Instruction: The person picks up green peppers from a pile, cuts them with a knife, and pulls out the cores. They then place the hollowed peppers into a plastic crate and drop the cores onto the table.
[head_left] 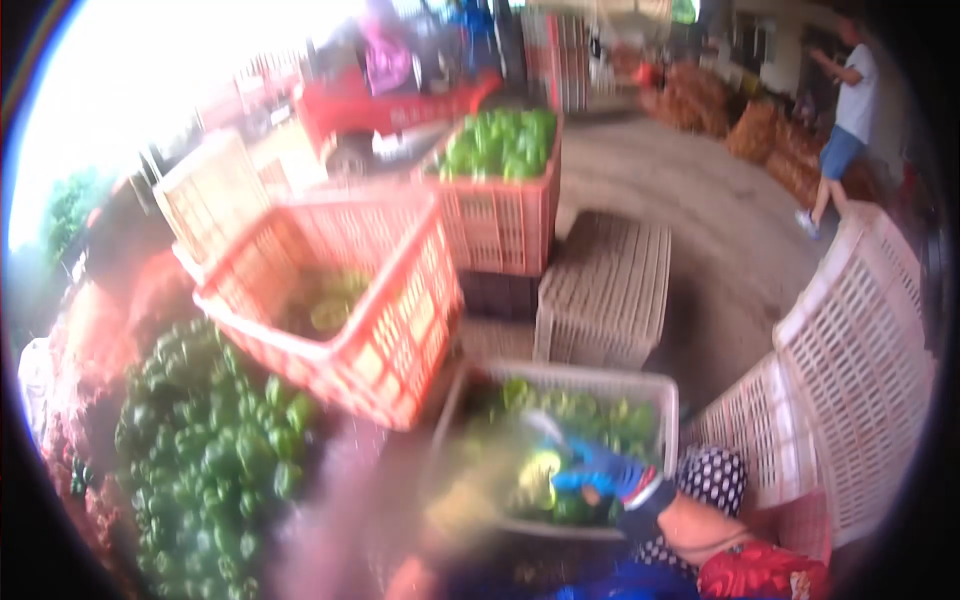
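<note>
My right hand [608, 473], in a blue glove with a dark cuff, is over a pale crate [668, 415] of green peppers [610, 415]. Its fingers are closed on what looks like a knife [543, 426], whose pale blade points up and left. Just left of the glove is a pale yellow-green piece of pepper [541, 468]. My left hand [465, 510] shows only as a yellowish blur at the crate's near left corner. A smear over that part of the view hides its fingers and anything in them.
A tilted orange crate [400, 330] has a few peppers at its bottom. Left of it lies a large pepper heap [215, 460]. Behind stand a full crate [500, 225] and an upturned crate [610, 270]. Stacked crates [850, 360] lean at right. A person [845, 120] is farther back.
</note>
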